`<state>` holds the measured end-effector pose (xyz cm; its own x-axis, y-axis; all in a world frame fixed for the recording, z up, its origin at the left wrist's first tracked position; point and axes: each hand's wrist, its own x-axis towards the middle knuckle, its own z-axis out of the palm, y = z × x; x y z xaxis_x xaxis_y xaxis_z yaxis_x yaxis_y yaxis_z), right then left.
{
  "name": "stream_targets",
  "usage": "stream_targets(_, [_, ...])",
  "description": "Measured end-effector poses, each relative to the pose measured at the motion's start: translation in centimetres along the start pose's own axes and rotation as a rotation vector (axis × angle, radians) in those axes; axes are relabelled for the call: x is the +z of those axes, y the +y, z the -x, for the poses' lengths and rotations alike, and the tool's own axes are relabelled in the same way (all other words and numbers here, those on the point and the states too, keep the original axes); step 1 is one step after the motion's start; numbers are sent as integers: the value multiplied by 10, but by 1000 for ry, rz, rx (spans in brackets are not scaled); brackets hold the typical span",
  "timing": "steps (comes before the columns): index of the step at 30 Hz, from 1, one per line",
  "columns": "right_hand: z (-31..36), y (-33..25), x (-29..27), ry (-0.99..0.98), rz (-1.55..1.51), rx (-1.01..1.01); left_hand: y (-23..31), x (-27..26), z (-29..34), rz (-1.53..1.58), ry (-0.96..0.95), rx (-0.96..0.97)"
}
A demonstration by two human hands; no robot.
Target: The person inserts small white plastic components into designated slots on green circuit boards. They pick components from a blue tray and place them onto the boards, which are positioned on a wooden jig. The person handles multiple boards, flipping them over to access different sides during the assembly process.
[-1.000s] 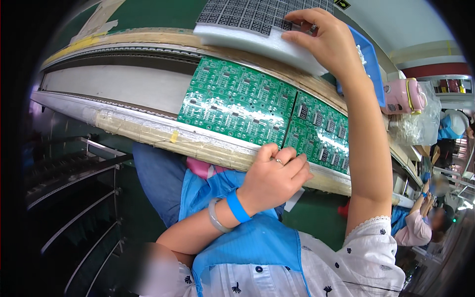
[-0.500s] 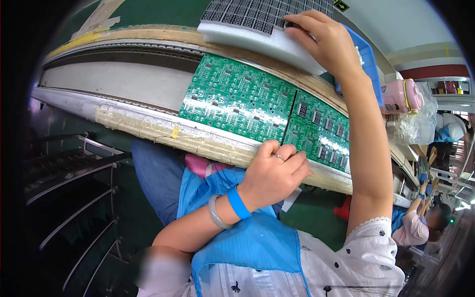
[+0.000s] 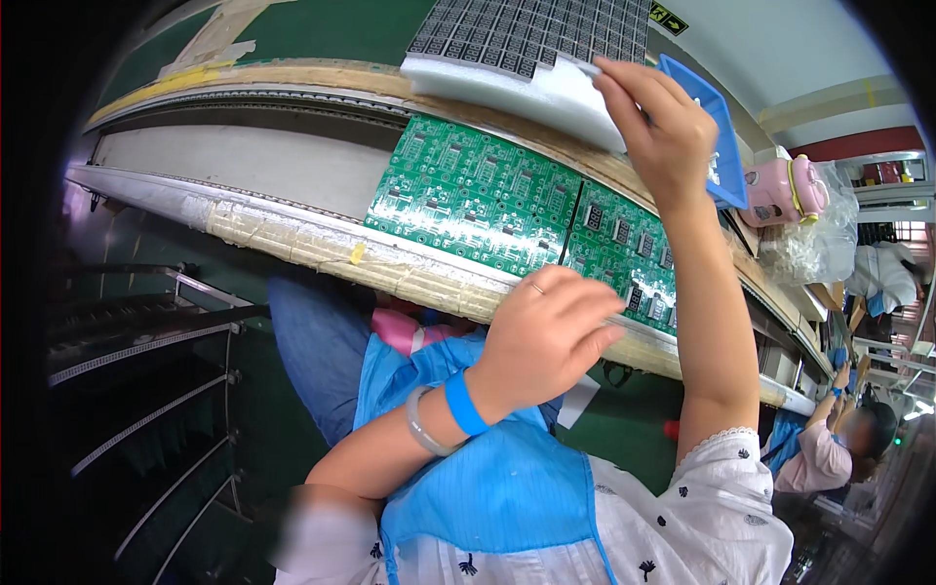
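My right hand (image 3: 668,132) is raised at the near right corner of a white foam block (image 3: 497,86). Its thumb and fingers pinch a small digit display (image 3: 587,68), seen edge-on and partly hidden. Rows of black digit displays (image 3: 531,34) cover the foam's top. My left hand (image 3: 551,336), holding nothing, has loosely bent fingers apart, slightly blurred, over the near rail. Beside it lie two green circuit boards, end to end. The left board (image 3: 473,190) carries small chips but no digit displays. The right board (image 3: 609,258) bears several displays and is partly hidden by my right forearm.
The boards sit in a long track between a taped near rail (image 3: 292,249) and a wooden far ledge (image 3: 322,73). A blue bin (image 3: 726,146) stands behind my right hand, with a pink jug (image 3: 780,190) beyond. Metal racks (image 3: 146,361) stand lower left. Another person (image 3: 824,448) sits at far right.
My right hand has drawn back from the display rows toward me, a display between its fingertips. My left fingers have loosened and lifted slightly from the board's edge. The view has shifted a little.
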<state>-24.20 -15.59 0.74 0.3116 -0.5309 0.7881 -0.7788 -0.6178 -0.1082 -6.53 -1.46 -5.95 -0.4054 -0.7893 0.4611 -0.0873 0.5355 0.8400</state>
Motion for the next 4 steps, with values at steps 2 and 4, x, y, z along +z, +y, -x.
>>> stream_targets(2, [14,-36,-25,9,-28,69,20,-15,-4,447,30,-398])
stream_targets(4, [29,-48,-35,2,-45,18,16,-15,-2,958,127,-539])
